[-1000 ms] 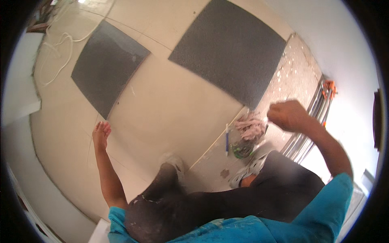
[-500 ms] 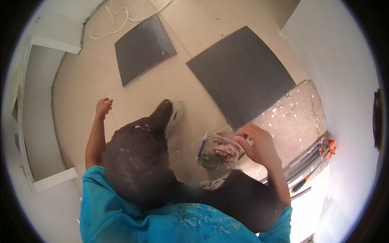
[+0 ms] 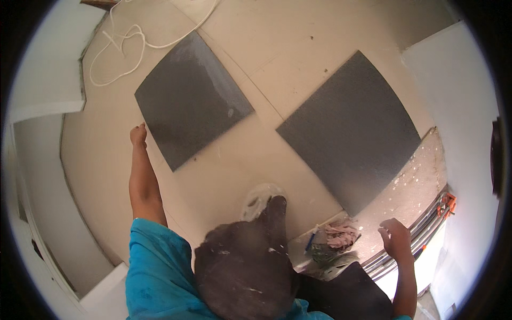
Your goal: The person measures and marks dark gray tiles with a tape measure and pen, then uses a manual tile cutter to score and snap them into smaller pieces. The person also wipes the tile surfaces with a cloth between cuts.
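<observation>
Two dark grey square slabs, perhaps floor tiles, lie on the beige floor: a left slab [image 3: 189,98] with a paler smear along its right side, and a right slab [image 3: 349,130]. My left hand [image 3: 138,135] is beside the left slab's left edge, its fingers curled in with nothing showing in them; whether it touches the edge is unclear. My right hand [image 3: 396,238] hovers at the lower right, fingers bent and apart, holding nothing. Left of it, a crumpled pinkish rag [image 3: 341,235] lies by my foot, beside a blue pen-like stick [image 3: 310,241] and a dark greenish clump [image 3: 324,253].
A white cord [image 3: 143,45] loops over the floor at the far left. Rough, paint-spotted concrete [image 3: 424,170] borders the right slab. Long grey bars with an orange clamp-like end [image 3: 447,204] lie along the right. White walls [image 3: 458,80] flank both sides.
My right hand has come away from the rag, moving right. My left hand has come close to the left slab. My view has shifted, so both slabs appear lower.
</observation>
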Demonstrator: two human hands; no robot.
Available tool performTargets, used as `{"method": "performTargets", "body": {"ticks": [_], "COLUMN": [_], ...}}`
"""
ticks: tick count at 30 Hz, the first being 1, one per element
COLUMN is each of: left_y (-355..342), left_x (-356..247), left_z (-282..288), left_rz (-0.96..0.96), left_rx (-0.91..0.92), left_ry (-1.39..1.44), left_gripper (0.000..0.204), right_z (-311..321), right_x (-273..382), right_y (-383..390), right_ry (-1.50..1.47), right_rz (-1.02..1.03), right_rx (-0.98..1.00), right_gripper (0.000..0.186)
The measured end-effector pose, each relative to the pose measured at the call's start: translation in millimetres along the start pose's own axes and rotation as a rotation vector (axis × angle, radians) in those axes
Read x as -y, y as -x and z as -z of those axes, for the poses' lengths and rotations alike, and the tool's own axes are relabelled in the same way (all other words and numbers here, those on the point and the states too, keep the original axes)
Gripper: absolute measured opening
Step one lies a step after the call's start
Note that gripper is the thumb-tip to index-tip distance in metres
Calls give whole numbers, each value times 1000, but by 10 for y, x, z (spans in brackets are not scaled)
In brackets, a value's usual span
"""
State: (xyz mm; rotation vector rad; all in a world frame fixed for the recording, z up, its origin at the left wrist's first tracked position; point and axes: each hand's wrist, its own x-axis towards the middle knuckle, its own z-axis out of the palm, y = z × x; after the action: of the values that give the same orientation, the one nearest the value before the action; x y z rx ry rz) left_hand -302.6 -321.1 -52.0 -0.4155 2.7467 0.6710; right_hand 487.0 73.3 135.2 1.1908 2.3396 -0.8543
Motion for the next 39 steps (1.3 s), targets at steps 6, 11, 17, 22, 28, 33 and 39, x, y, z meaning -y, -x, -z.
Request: {"method": "performTargets", "body": {"ticks": [6, 11, 17, 22, 28, 33, 39], "left_y": [-1083, -1202, -1551, -1627, -1812, -1916, -1983], "left_x": [-349, -672, -736, -819, -897, -978, -910], "left_z": [34, -29, 140, 141, 198, 213, 222], "left_rz": [-108, -99, -248, -275, -238, -228, -238], "left_rx": [-46, -10, 74, 194, 280, 246, 209], "left_ry": [63, 101, -28, 29, -59, -219, -135], "left_gripper": [64, 58, 45, 37, 33, 34, 32], "right_z": [-193, -139, -148, -170, -164, -178, -231], "right_x": [-354, -347, -624, -765, -1006, -1059, -1163], "right_y": [157, 352, 524, 576, 569, 482, 556], "right_ry": [121, 32, 132, 112, 186, 60, 56], "right_rz": [-89, -332, -365, -412, -244, -371, -369], "right_rx": [56, 46, 29, 23, -15, -36, -26], "right_gripper": [13, 13, 12, 19, 18, 18, 19]}}
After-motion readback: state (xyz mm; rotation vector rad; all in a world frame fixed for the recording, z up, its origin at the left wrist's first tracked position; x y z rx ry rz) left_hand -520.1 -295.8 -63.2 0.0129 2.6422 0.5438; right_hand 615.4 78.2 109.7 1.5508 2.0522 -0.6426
